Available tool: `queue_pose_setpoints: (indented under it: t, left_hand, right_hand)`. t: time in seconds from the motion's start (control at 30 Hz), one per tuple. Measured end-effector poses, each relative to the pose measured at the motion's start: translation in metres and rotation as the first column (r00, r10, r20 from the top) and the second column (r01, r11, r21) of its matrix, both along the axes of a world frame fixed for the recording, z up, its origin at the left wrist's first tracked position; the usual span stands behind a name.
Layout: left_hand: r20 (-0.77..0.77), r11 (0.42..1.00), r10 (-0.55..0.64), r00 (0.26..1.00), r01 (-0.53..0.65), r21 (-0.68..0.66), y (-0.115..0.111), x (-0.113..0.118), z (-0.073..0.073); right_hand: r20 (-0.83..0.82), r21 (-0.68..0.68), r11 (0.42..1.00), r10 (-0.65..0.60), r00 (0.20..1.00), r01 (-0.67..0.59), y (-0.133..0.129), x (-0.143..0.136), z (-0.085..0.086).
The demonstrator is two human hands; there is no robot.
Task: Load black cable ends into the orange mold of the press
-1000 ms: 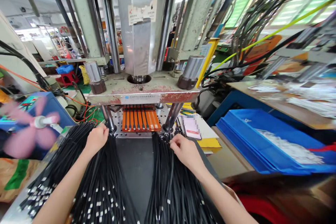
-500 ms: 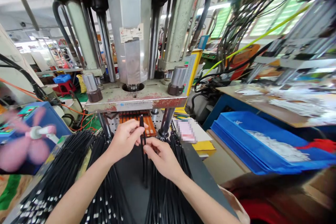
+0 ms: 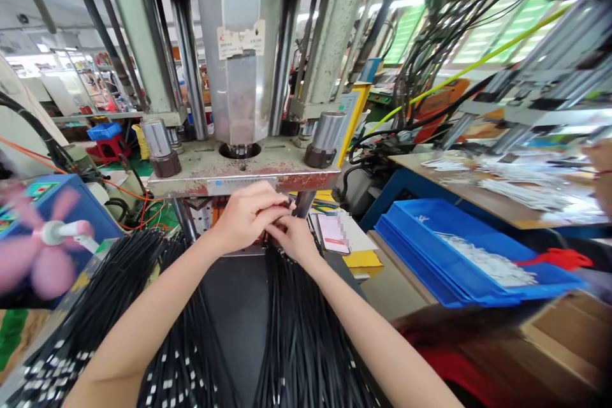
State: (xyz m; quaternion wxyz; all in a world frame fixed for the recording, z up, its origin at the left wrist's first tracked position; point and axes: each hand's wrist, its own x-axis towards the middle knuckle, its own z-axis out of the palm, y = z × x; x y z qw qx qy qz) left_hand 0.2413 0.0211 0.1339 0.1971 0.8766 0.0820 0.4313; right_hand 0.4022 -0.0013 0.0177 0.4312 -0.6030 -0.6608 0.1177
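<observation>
My left hand and my right hand meet in front of the press, over the far end of the right-hand bundle of black cords. Both have their fingers pinched together near the right press post. What lies between the fingertips is too small and covered to make out. More black cords with silvery tips lie left of the dark table surface. The orange plate under the press is mostly hidden behind my left hand.
A pink fan stands at the left. Right of the press are a phone-like item on paper and blue trays with white pieces. Part of another person's hand shows at the right edge.
Both hands have moved right and slightly up, to the far end of the right bundle. The black strips held upright between them are no longer visible there. The view has shifted a little.
</observation>
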Motion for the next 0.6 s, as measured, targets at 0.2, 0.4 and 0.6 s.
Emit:
queue_pose_setpoints:
  t: [0.2, 0.4, 0.6]
  left_hand:
    - [-0.275, 0.943, 0.304, 0.912, -0.329, -0.048, 0.013, 0.003, -0.07]
    - [-0.708, 0.969, 0.225, 0.67, -0.08, 0.232, 0.014, -0.01, -0.109]
    - [-0.773, 0.946, 0.32, 0.547, -0.218, 0.237, 0.035, 0.006, -0.098]
  right_hand:
    - [-0.029, -0.015, 0.991, -0.134, 0.991, 0.134, 0.05, 0.011, 0.007]
    - [-0.043, -0.109, 0.988, -0.118, 0.992, 0.113, 0.056, 0.008, 0.001]
    - [-0.063, -0.133, 0.986, -0.114, 0.992, 0.104, 0.055, 0.014, -0.003]
